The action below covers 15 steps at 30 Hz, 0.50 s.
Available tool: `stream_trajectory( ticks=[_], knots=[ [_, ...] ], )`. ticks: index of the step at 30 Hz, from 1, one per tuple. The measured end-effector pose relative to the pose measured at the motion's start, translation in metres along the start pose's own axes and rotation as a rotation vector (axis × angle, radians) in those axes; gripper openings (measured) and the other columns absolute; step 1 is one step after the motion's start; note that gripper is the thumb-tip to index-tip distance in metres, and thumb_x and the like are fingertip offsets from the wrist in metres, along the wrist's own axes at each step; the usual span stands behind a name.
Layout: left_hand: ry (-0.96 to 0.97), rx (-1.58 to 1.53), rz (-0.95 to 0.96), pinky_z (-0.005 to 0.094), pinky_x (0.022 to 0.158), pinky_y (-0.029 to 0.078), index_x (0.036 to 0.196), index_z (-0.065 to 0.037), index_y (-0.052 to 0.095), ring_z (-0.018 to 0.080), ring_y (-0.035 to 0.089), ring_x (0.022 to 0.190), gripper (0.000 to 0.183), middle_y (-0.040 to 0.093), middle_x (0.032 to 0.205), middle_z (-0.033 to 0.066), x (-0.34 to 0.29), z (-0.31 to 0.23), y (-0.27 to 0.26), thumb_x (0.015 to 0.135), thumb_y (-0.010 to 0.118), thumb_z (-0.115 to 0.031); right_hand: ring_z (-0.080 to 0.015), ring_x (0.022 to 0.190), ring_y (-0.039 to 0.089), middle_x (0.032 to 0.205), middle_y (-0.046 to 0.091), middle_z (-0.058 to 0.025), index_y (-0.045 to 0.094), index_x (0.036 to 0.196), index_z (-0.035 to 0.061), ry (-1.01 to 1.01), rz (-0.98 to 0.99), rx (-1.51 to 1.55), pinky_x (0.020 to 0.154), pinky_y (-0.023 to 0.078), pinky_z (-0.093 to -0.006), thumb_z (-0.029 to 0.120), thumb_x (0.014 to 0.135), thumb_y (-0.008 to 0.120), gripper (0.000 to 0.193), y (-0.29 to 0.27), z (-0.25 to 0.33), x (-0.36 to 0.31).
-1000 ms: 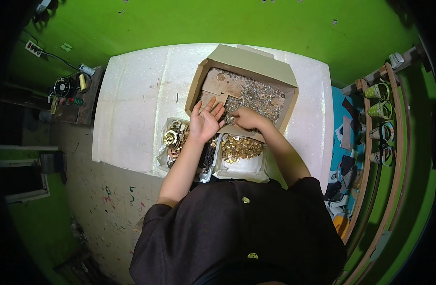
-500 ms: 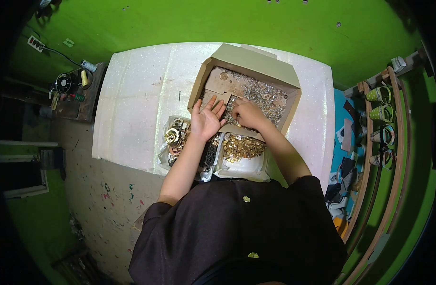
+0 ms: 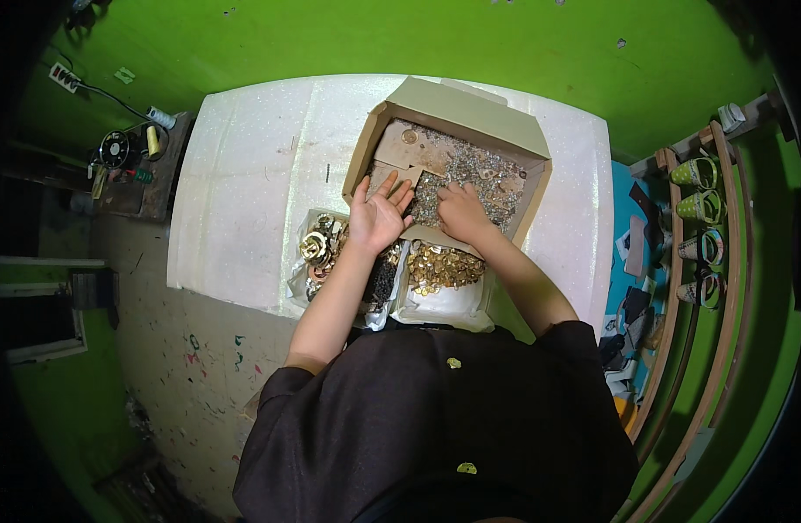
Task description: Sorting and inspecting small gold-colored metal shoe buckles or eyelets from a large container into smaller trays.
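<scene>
A shallow cardboard box point(image 3: 455, 111) holds a spread of small silvery metal pieces point(image 3: 483, 164). My right hand point(image 3: 463, 214) reaches in over its near side, fingers bent down and drawn together among the pieces; whatever is between the fingertips is too small to make out. Palm up, my left hand point(image 3: 378, 218) lies over the box's near left corner with its fingers spread, and no object shows on the palm. Below the right wrist, a white tray point(image 3: 444, 312) carries many small gold-coloured pieces point(image 3: 439, 268). Partly behind my left forearm are dark beads point(image 3: 382, 281) and gold ring-shaped parts point(image 3: 316, 248) in another lined tray.
The box and trays stand on a white sparkly table point(image 3: 243, 183). To the left is a small wooden stand point(image 3: 152, 196) with thread spools and a small fan point(image 3: 114, 150). A wooden rack point(image 3: 679, 288) with several sandals point(image 3: 698, 207) lines the right green wall.
My right hand has shifted slightly to the right in the box, and its fingers now point toward the far side rather than to the left. My left hand stays almost where it was, palm up.
</scene>
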<state>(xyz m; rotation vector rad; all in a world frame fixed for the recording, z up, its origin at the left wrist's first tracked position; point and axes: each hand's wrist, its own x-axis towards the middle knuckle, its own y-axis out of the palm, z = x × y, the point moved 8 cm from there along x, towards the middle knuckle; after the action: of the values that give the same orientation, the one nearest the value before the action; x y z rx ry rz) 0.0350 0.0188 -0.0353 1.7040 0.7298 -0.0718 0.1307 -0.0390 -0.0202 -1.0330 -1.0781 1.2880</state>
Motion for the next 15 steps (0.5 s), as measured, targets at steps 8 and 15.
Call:
stream_trajectory(
  ticks=[8, 15],
  knots=[
    [-0.044, 0.080, -0.010, 0.0493, 0.100, 0.002, 0.127, -0.015, 0.037, 0.0215, 0.026, 0.125, 0.060, 0.034, 0.132, 0.0092, 0.003, 0.002, -0.001, 0.084, 0.030, -0.055, -0.0212, 0.091, 0.048, 0.085, 0.055, -0.0042, 0.064, 0.067, 0.0088, 0.015, -0.014, 0.045, 0.076, 0.034, -0.0373, 0.011, 0.061, 0.059, 0.007, 0.005, -0.007, -0.003],
    [-0.050, 0.063, 0.004, 0.0503, 0.101, -0.006, 0.131, -0.013, 0.031, 0.0244, 0.018, 0.129, 0.064, 0.026, 0.137, 0.0120, 0.002, 0.003, -0.001, 0.083, 0.032, -0.055, -0.0221, 0.090, 0.050, 0.081, 0.057, -0.0046, 0.061, 0.064, 0.0103, 0.155, 0.014, 0.275, 0.078, 0.034, -0.0373, 0.016, 0.060, 0.061, 0.007, -0.013, -0.016, 0.000]
  ],
)
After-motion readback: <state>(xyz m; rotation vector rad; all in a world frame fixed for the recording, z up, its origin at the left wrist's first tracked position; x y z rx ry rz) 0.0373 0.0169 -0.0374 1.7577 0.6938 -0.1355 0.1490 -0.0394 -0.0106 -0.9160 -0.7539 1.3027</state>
